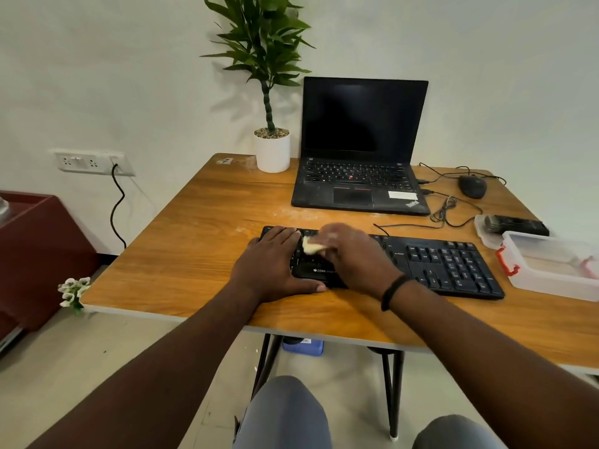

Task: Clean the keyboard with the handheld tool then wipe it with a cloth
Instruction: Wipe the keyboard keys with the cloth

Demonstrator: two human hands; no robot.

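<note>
While blurred, right hand (353, 254) hides most of cloth (311, 246).

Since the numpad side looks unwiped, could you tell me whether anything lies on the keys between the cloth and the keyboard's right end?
Nothing visible does. The right hand presses the cloth on the keyboard, whose keys to the right lie bare; the plastic container sits beyond its end.

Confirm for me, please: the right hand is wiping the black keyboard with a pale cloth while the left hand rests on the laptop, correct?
Not quite. In the head view the left hand lies flat on the black keyboard's left end, not the laptop. The right hand does hold the pale cloth there.
</note>
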